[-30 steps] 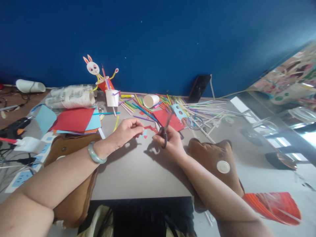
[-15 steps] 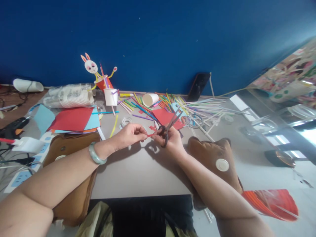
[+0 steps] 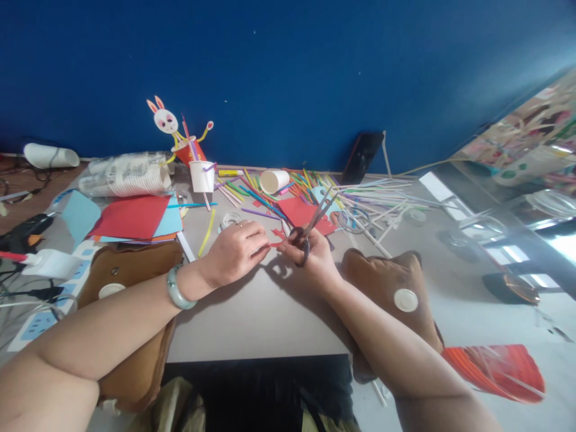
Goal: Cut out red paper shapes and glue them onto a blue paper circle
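Observation:
My left hand (image 3: 238, 252) is closed, its fingertips pinching one end of a small red paper piece (image 3: 275, 245). My right hand (image 3: 316, 259) holds the other end between thumb and finger. Scissors (image 3: 311, 225) also rest in my right hand, their handles around its fingers and the blades pointing up and away, slightly apart. The red piece is mostly hidden by the fingertips. Beyond my hands lies a red paper sheet (image 3: 299, 211), and a roll of clear tape (image 3: 231, 219) sits just behind my left hand.
Colourful sticks (image 3: 265, 204) spread along the back beside a white paper cup (image 3: 274, 181). A rabbit figure (image 3: 166, 122) in a red cup stands behind a white cup (image 3: 202, 177). Coloured paper (image 3: 130, 217) is at left. Brown cushions (image 3: 382, 279) lie under both forearms; a phone (image 3: 362, 157) leans on the wall.
My left hand has rolled over so that its back now faces up, still pinching the red paper piece. My right hand and the scissors have barely moved.

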The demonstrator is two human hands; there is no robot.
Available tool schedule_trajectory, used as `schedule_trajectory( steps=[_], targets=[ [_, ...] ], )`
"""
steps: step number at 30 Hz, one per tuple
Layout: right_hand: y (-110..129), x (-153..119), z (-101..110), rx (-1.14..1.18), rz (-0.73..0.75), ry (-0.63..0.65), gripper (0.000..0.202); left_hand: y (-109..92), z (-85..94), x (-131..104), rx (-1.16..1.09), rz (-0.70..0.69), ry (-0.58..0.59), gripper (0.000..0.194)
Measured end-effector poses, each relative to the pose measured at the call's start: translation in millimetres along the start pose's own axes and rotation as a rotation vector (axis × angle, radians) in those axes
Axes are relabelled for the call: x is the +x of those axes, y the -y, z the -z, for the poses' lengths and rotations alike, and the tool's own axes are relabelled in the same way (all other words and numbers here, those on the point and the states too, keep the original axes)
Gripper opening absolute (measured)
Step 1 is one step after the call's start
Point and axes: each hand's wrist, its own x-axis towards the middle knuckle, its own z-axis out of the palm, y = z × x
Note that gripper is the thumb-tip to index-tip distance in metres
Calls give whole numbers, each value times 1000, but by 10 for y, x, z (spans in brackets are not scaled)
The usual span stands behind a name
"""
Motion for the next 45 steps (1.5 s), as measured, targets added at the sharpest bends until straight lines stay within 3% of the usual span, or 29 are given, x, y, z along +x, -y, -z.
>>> schedule_trajectory(
  steps=[5,10,13,18,27,45],
  targets=[
    [9,-17,-7,-10,2,16,37,-26,-8,-7,-86,97,84,18],
    [72,-27,0,-59,15,26,42,-11,-32,27,-592,478,102,13],
    [124,-41,-2,-111,-16,132,49,7,11,83,-874,652,76,16],
    [100,-50,-9,-186,-30,322,56,-4,122,151,-1045,781,-20,15],
    [85,-60,-31,-240,-94,439,55,-22,104,168,-1064,842,-144,18],
    [-8,-68,-116,-91,-163,417,55,-29,88,141,-1019,822,-119,16]
  ],
)
